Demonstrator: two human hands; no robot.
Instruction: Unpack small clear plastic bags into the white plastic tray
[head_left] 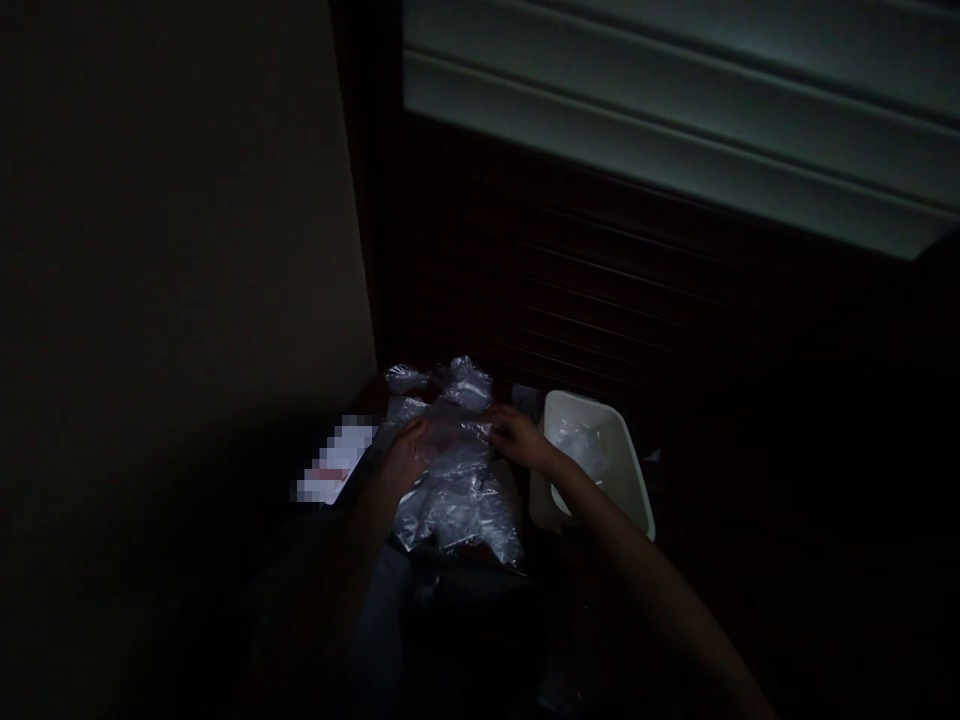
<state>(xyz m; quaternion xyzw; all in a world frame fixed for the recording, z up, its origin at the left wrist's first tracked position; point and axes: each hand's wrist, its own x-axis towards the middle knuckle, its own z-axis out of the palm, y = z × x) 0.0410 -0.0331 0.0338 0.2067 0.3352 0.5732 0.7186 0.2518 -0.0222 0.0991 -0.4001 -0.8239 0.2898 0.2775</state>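
Several crumpled clear plastic bags (457,510) lie in a pile on a dark surface at the lower middle. Above the pile, a clear plastic bag (454,440) is spread between my two hands. My left hand (407,455) grips its left side with the fingers closed. At its right edge my right hand (514,435) has its fingers bent together on the plastic. More loose bags (466,383) sit just beyond my hands. The scene is dark, so the fingertips are hard to make out.
A white plastic tub (634,470) with clear plastic inside stands to the right, under my right forearm. At the left lies a white card or paper (341,460), blurred out. A pale wall (187,200) rises at the left, and dark slatted panels (585,290) are behind.
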